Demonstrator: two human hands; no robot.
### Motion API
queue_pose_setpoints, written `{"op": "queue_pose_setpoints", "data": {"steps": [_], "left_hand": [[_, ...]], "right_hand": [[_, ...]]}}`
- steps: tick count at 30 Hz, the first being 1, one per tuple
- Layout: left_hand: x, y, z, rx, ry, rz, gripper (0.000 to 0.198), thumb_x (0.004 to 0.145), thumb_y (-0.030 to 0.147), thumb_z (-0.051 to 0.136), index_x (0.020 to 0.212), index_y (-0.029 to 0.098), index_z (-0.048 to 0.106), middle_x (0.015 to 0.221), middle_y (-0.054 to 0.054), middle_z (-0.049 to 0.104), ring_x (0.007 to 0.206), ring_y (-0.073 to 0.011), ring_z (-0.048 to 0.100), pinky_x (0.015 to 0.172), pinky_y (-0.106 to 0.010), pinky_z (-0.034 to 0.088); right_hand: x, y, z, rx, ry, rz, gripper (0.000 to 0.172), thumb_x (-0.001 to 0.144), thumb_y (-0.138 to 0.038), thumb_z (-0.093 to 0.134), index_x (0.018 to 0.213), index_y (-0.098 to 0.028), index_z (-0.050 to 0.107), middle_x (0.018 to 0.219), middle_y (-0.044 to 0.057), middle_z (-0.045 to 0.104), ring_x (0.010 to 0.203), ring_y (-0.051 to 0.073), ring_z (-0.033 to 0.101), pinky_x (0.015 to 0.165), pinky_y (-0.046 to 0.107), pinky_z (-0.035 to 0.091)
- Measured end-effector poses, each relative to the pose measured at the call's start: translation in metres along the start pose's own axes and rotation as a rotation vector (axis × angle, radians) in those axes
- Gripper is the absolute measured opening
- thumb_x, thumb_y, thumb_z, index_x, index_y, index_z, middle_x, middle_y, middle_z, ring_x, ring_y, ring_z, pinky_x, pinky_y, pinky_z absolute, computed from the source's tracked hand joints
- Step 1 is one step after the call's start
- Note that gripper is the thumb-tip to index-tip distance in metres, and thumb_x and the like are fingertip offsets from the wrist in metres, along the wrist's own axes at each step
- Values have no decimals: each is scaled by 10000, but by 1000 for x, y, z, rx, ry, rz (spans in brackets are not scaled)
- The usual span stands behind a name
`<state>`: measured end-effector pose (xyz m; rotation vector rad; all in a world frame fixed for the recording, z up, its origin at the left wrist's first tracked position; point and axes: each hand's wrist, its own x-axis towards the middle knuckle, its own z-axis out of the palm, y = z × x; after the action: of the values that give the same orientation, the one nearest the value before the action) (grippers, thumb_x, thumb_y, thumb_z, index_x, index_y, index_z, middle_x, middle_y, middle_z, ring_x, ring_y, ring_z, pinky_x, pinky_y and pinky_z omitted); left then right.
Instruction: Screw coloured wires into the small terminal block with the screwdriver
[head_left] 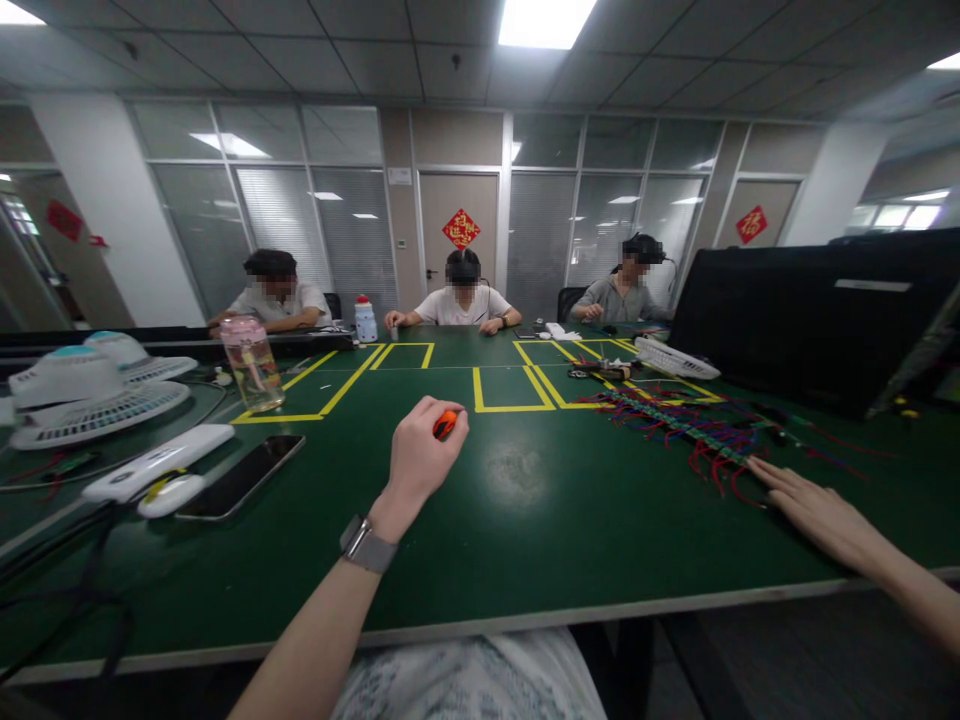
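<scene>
My left hand [424, 450] is closed above the green table, a watch on its wrist. Between its fingers shows a small orange-and-black object [445, 425]; most of it is hidden by the hand, so its kind cannot be told. Over on the right, my right hand [821, 515] lies flat with its fingers stretched out. Its fingertips touch the near end of a long green circuit board strip [679, 424]. Many red and blue wires [705, 470] stick out along both sides of that strip.
Left on the table [570, 560] are a phone [244, 478], a white mouse [171, 495], a white power bank [159, 462], a clear bottle [255, 370] and fan parts [97, 405]. A black monitor [810, 325] stands right. Yellow tape [517, 408] marks rectangles. Several people sit opposite.
</scene>
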<state>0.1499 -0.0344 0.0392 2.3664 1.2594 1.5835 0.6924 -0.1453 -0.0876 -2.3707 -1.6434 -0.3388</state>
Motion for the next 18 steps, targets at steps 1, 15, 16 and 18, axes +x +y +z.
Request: {"op": "queue_pose_setpoints", "data": {"steps": [1, 15, 16, 18], "left_hand": [[0, 0, 0, 0, -4, -3, 207, 850, 318, 514, 858, 178, 666, 854, -36, 635, 768, -155, 597, 717, -279, 460], [-1, 0, -1, 20, -11, 15, 218, 858, 331, 498, 820, 178, 649, 836, -34, 626, 743, -154, 597, 688, -281, 473], [-1, 0, 0, 21, -9, 16, 216, 858, 332, 499, 820, 180, 648, 837, -34, 626, 744, -155, 598, 689, -282, 473], [-2, 0, 0, 23, -11, 15, 212, 857, 332, 501, 823, 182, 648, 838, -34, 627, 745, -156, 599, 687, -283, 472]], "right_hand": [[0, -1, -1, -1, -47, 12, 733, 814, -554, 84, 1423, -259, 367, 1473, -23, 336, 1366, 265, 288, 1088, 560, 270], [-3, -4, -2, 113, -72, 46, 654, 817, -505, 215, 1447, -339, 272, 1433, 81, 416, 1341, 304, 314, 1016, 652, 257], [-2, -5, -2, 124, -64, 55, 657, 815, -497, 229, 1451, -336, 259, 1426, 92, 428, 1325, 314, 344, 1004, 655, 267], [-2, -6, -2, 145, -58, 72, 665, 810, -485, 241, 1455, -326, 237, 1421, 104, 436, 1291, 335, 395, 988, 664, 273]]}}
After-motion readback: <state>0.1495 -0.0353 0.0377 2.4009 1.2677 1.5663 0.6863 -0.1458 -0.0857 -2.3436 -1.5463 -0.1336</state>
